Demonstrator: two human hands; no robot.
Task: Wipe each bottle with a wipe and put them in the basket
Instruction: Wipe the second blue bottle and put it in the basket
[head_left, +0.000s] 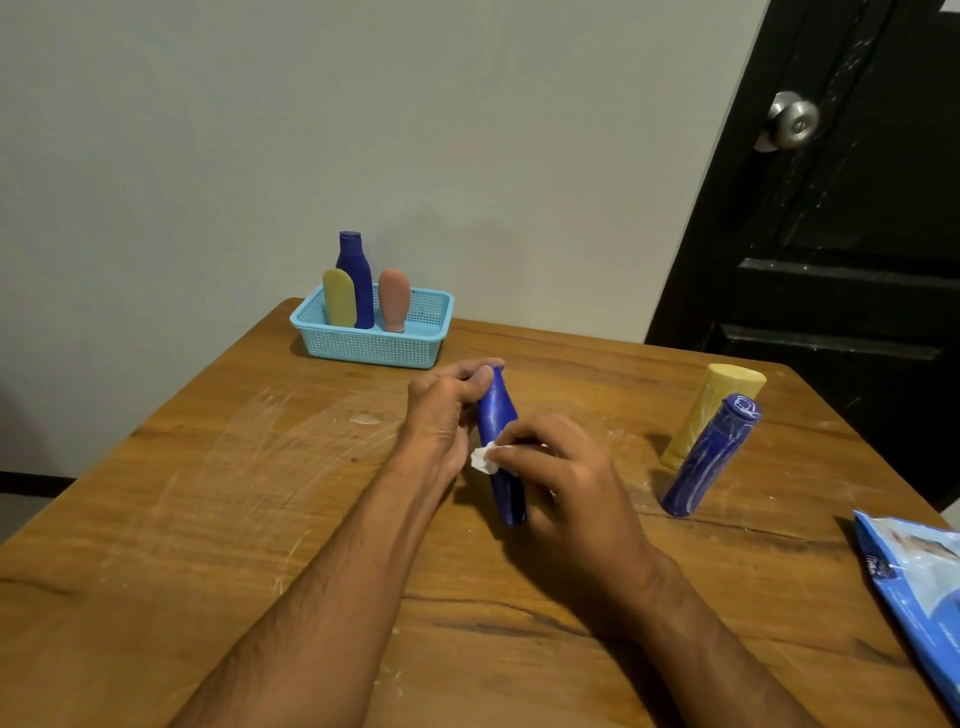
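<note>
left hand (441, 400) fingers pinch the blue bottle's (501, 441) top, its long axis toward the counter's near edge, right hand (561, 478) fingers pressing the wipe (484, 458) mid-body.

Home room: wooden table (260, 519), black door (841, 260)

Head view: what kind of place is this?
Probably a room in a home: a scuffed wooden table against a plain grey wall, beside a black panelled door with a round metal knob. No lab or workshop fixtures show.
</note>
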